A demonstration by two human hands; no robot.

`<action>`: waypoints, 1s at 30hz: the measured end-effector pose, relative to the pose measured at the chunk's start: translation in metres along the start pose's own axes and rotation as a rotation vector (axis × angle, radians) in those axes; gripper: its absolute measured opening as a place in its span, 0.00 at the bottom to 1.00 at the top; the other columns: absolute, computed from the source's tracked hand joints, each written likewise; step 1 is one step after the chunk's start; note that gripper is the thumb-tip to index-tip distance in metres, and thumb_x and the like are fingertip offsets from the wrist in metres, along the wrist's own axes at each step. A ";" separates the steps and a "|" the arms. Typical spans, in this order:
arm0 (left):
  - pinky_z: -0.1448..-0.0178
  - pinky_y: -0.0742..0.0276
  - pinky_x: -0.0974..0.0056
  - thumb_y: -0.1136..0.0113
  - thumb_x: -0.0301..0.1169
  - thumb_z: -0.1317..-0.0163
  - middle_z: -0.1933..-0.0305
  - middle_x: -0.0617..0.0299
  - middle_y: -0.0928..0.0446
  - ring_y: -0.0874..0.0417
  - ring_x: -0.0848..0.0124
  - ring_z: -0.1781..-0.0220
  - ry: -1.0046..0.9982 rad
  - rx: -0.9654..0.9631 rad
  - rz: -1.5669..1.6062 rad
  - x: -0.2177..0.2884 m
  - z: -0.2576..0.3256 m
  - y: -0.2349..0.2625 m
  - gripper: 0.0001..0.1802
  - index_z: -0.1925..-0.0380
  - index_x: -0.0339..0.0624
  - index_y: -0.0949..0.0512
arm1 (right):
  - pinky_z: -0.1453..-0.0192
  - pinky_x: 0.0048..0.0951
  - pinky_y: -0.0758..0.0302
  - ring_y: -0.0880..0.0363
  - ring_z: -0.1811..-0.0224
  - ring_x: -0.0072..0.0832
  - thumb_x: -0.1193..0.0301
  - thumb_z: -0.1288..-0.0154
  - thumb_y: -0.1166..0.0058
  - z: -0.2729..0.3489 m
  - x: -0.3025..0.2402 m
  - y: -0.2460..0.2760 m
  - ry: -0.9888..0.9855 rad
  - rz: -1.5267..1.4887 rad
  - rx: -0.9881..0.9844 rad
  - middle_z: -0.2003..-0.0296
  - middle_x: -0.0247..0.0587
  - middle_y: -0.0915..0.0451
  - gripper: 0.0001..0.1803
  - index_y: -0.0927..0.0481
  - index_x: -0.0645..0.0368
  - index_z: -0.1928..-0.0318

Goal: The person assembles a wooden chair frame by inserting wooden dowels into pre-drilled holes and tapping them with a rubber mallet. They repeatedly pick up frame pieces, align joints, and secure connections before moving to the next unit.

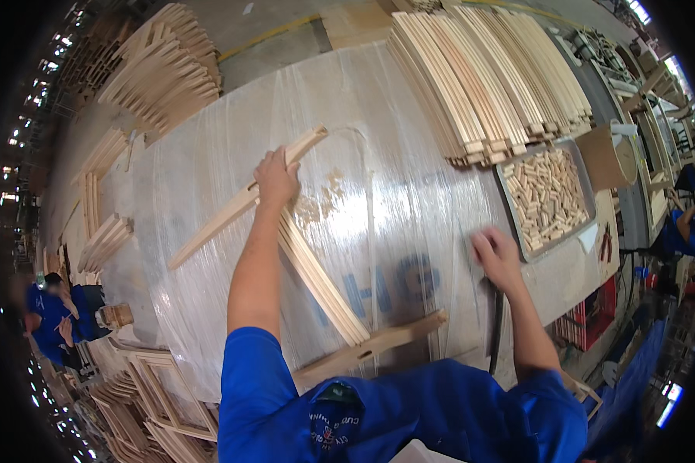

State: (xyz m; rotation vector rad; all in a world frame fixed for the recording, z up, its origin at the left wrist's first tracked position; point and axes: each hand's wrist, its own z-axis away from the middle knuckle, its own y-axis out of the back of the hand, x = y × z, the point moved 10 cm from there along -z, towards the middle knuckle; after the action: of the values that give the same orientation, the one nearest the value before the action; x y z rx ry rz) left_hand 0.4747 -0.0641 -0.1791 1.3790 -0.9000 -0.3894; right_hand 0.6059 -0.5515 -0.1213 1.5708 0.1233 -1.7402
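My left hand (pixel 276 177) is closed round a curved, pale wooden piece (pixel 212 226) on the table, near its far end. Slim wooden rails (pixel 323 276) run from under that hand toward my body. Their near ends meet a second shaped wooden piece (pixel 390 338), which has a slot in it and lies close to my shirt. Over the right side of the table, my right hand (pixel 499 256) has its fingers curled in; what they hold, if anything, is hidden. Beside it is a metal tray (pixel 510 202) of short wooden dowels (pixel 550 193). A dark, narrow strip (pixel 496 328) shows below my right wrist.
Long wooden slats (pixel 494 77) are stacked at the table's far right. A brown tub (pixel 608 158) and red-handled pliers (pixel 605 245) lie past the tray. Plastic film covers the table (pixel 208 147). More wooden parts (pixel 158 73) stand at left, where another person (pixel 58 316) is.
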 end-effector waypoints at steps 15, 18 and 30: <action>0.32 0.33 0.44 0.32 0.38 0.34 0.41 0.50 0.25 0.23 0.51 0.37 0.054 -0.040 -0.053 0.009 -0.005 0.001 0.25 0.40 0.40 0.24 | 0.65 0.31 0.29 0.28 0.70 0.22 0.63 0.25 0.41 0.191 0.162 0.050 -0.434 -0.068 0.376 0.74 0.31 0.29 0.14 0.28 0.59 0.63; 0.32 0.33 0.44 0.31 0.37 0.35 0.41 0.50 0.25 0.24 0.51 0.37 0.040 -0.042 -0.049 0.012 -0.006 -0.003 0.26 0.40 0.40 0.24 | 0.71 0.24 0.32 0.31 0.74 0.16 0.63 0.20 0.46 0.136 0.106 0.047 -0.257 0.014 0.347 0.75 0.27 0.31 0.14 0.29 0.57 0.63; 0.32 0.34 0.45 0.30 0.36 0.37 0.42 0.50 0.24 0.24 0.51 0.37 0.063 -0.025 0.001 -0.003 -0.007 -0.005 0.26 0.41 0.39 0.23 | 0.82 0.21 0.37 0.36 0.84 0.14 0.59 0.16 0.55 -0.124 -0.107 -0.161 0.034 -0.521 -0.073 0.77 0.27 0.29 0.17 0.23 0.59 0.45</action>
State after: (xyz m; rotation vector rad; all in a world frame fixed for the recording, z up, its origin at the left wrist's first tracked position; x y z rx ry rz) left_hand 0.4796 -0.0582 -0.1838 1.3605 -0.8412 -0.3533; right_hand 0.6046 -0.3215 -0.1225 1.6075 0.6556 -2.0681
